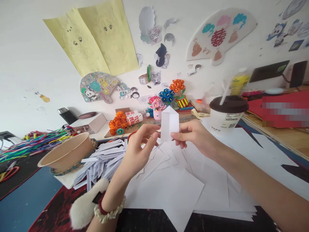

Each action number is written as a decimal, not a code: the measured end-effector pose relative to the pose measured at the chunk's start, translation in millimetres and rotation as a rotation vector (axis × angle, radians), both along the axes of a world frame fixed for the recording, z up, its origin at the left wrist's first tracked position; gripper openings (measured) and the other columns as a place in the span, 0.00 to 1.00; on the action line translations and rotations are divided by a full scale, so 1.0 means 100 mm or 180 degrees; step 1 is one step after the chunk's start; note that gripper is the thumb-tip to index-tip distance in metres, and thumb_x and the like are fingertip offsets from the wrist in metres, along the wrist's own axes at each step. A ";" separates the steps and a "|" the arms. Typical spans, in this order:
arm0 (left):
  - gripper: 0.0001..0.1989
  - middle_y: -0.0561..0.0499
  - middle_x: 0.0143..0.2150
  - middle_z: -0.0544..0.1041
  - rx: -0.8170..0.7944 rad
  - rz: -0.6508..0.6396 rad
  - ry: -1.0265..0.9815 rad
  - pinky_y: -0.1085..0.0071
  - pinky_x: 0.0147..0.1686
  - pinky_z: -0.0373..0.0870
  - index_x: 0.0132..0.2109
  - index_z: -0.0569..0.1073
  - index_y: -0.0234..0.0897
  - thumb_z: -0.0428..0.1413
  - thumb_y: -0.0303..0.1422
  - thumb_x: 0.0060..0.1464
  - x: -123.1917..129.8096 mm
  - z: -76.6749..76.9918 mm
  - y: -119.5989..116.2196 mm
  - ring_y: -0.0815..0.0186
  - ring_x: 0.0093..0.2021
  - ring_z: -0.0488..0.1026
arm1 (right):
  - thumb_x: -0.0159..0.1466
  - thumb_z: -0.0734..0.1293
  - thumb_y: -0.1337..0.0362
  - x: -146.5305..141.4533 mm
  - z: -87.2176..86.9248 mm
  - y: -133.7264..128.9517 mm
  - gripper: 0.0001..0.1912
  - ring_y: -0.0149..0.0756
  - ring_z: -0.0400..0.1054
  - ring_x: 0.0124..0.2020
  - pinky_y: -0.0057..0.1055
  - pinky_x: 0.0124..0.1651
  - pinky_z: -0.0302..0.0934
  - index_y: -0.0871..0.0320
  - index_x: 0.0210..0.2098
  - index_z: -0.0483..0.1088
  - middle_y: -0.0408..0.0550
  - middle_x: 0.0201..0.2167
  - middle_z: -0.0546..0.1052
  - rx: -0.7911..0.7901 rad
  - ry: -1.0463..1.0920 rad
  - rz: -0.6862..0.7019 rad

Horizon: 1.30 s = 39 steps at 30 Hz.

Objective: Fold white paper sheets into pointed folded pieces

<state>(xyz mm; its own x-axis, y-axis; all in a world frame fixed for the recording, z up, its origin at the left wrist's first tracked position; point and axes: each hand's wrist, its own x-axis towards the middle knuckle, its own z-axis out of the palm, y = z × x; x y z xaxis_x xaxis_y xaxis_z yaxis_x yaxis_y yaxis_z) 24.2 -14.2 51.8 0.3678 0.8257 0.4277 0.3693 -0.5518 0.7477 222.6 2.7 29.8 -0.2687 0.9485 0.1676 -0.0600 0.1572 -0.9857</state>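
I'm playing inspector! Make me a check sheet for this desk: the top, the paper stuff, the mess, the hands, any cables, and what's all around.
Surface: dark, red-patterned top, partly covered by white sheets.
Paper things: folded white paper, pointed at the top; pile of folded strips to its left.
Clutter: tan bowl, lidded cup with a straw, colourful strands.
Hands: right hand grips the folded paper; left hand is beside it, contact unclear.
Cables: dark cord by the black devices, far right.
Surroundings: white wall with yellow drawings and cut-out pictures.
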 end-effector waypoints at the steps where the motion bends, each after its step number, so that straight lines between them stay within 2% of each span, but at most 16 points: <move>1: 0.08 0.48 0.41 0.75 0.0419 0.0002 0.0190 0.71 0.33 0.69 0.47 0.71 0.38 0.52 0.31 0.61 -0.03 0.01 0.00 0.69 0.33 0.72 | 0.50 0.75 0.52 0.01 0.00 0.00 0.18 0.28 0.63 0.17 0.27 0.21 0.56 0.60 0.16 0.73 0.46 0.17 0.72 -0.0036 0.0007 -0.0009; 3: 0.10 0.49 0.42 0.75 0.1143 -0.0039 0.0493 0.71 0.35 0.69 0.47 0.72 0.39 0.53 0.26 0.60 -0.06 0.02 0.01 0.69 0.35 0.72 | 0.49 0.76 0.53 0.02 0.01 0.01 0.18 0.27 0.62 0.16 0.27 0.20 0.54 0.60 0.15 0.72 0.46 0.16 0.73 -0.0104 0.0004 -0.0007; 5: 0.09 0.49 0.41 0.74 0.1631 -0.0120 0.0674 0.71 0.36 0.69 0.44 0.75 0.40 0.54 0.24 0.59 -0.06 0.02 0.01 0.69 0.36 0.71 | 0.48 0.76 0.54 0.03 0.01 0.02 0.17 0.27 0.61 0.16 0.27 0.19 0.53 0.60 0.15 0.73 0.47 0.16 0.73 -0.0139 -0.0019 -0.0008; 7: 0.07 0.49 0.38 0.74 0.1880 -0.0189 0.0708 0.71 0.36 0.69 0.40 0.76 0.39 0.56 0.24 0.58 -0.05 0.00 0.02 0.68 0.37 0.72 | 0.48 0.76 0.54 0.04 0.01 0.02 0.17 0.27 0.60 0.15 0.27 0.19 0.52 0.60 0.14 0.72 0.47 0.16 0.73 -0.0133 -0.0055 0.0007; 10: 0.05 0.50 0.37 0.72 0.1945 -0.0231 0.0704 0.71 0.34 0.68 0.38 0.77 0.39 0.58 0.25 0.57 -0.04 -0.02 0.04 0.68 0.36 0.71 | 0.49 0.75 0.54 0.05 0.00 0.03 0.17 0.27 0.60 0.15 0.27 0.19 0.52 0.60 0.15 0.72 0.46 0.15 0.72 -0.0083 -0.0129 0.0045; 16: 0.03 0.51 0.35 0.69 0.1560 -0.0292 0.0621 0.69 0.36 0.66 0.36 0.77 0.39 0.58 0.27 0.56 -0.05 -0.03 0.06 0.66 0.37 0.69 | 0.51 0.75 0.52 0.02 0.02 -0.01 0.18 0.27 0.62 0.17 0.27 0.21 0.55 0.60 0.18 0.73 0.44 0.16 0.72 0.0120 -0.0284 0.0052; 20: 0.01 0.51 0.35 0.67 0.1286 -0.0153 0.0516 0.69 0.39 0.64 0.35 0.76 0.39 0.59 0.30 0.56 -0.03 -0.02 0.04 0.66 0.38 0.67 | 0.51 0.74 0.51 -0.02 0.03 -0.04 0.18 0.28 0.64 0.18 0.27 0.22 0.58 0.60 0.19 0.72 0.44 0.18 0.72 0.0154 -0.0330 0.0046; 23: 0.03 0.51 0.35 0.69 0.1000 -0.0041 0.0446 0.69 0.38 0.63 0.35 0.75 0.40 0.59 0.33 0.57 0.00 -0.03 0.03 0.65 0.38 0.66 | 0.52 0.74 0.50 -0.02 0.04 -0.05 0.19 0.29 0.64 0.19 0.28 0.23 0.59 0.59 0.19 0.72 0.44 0.18 0.72 0.0179 -0.0299 0.0034; 26: 0.05 0.50 0.37 0.71 0.0766 0.0077 0.0344 0.70 0.34 0.62 0.36 0.73 0.39 0.57 0.36 0.58 0.02 -0.05 0.03 0.65 0.36 0.66 | 0.52 0.74 0.50 -0.01 0.05 -0.05 0.18 0.29 0.65 0.19 0.29 0.23 0.59 0.58 0.20 0.73 0.44 0.19 0.72 0.0224 -0.0259 0.0055; 29: 0.06 0.49 0.38 0.71 0.0628 0.0154 0.0251 0.70 0.32 0.61 0.35 0.73 0.38 0.56 0.36 0.59 0.03 -0.05 0.04 0.66 0.35 0.66 | 0.53 0.73 0.50 -0.01 0.07 -0.06 0.16 0.30 0.65 0.21 0.29 0.24 0.60 0.58 0.24 0.75 0.45 0.21 0.74 0.0165 -0.0261 0.0176; 31: 0.06 0.49 0.37 0.71 0.0596 0.0158 0.0162 0.71 0.32 0.61 0.35 0.72 0.38 0.56 0.35 0.59 0.03 -0.05 0.04 0.67 0.35 0.66 | 0.55 0.73 0.51 -0.02 0.08 -0.07 0.15 0.29 0.65 0.22 0.28 0.25 0.62 0.58 0.27 0.77 0.45 0.22 0.74 0.0122 -0.0275 0.0280; 34: 0.06 0.50 0.36 0.72 0.0497 0.0122 0.0017 0.71 0.33 0.63 0.34 0.72 0.38 0.57 0.34 0.58 0.03 -0.04 0.02 0.67 0.35 0.67 | 0.56 0.72 0.52 -0.02 0.07 -0.06 0.14 0.29 0.66 0.22 0.27 0.26 0.63 0.58 0.26 0.77 0.44 0.21 0.74 0.0113 -0.0231 0.0293; 39: 0.11 0.50 0.32 0.73 -0.0100 0.0099 -0.0406 0.72 0.33 0.65 0.34 0.73 0.36 0.52 0.38 0.61 0.06 -0.04 0.01 0.68 0.33 0.68 | 0.56 0.72 0.53 -0.03 0.02 -0.04 0.14 0.29 0.67 0.21 0.28 0.25 0.63 0.58 0.25 0.76 0.45 0.22 0.75 0.0165 -0.0109 0.0201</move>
<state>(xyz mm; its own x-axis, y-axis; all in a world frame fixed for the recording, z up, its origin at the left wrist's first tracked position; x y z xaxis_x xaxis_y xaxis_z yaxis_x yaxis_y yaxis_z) 30.4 -13.6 48.0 0.2861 0.8496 0.4431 0.2866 -0.5171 0.8065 219.8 -1.4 31.3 -0.3342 0.9198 0.2059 -0.0378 0.2052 -0.9780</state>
